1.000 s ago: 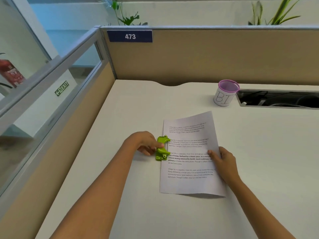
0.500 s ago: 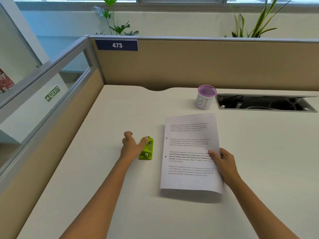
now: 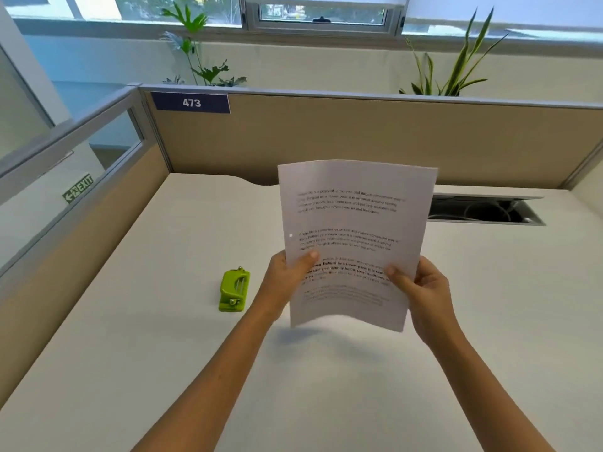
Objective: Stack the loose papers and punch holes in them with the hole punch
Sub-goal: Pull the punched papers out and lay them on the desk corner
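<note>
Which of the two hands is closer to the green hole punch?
The left hand, gripping the papers' left edge; the hole punch lies on the desk just to its left.

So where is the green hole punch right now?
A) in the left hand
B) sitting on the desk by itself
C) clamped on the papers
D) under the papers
B: the green hole punch sits alone on the desk, while both hands hold the papers up.

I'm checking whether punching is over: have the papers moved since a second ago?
Yes. The papers have left the desk; both hands hold them up in the air, right of the green hole punch that now sits alone.
</note>
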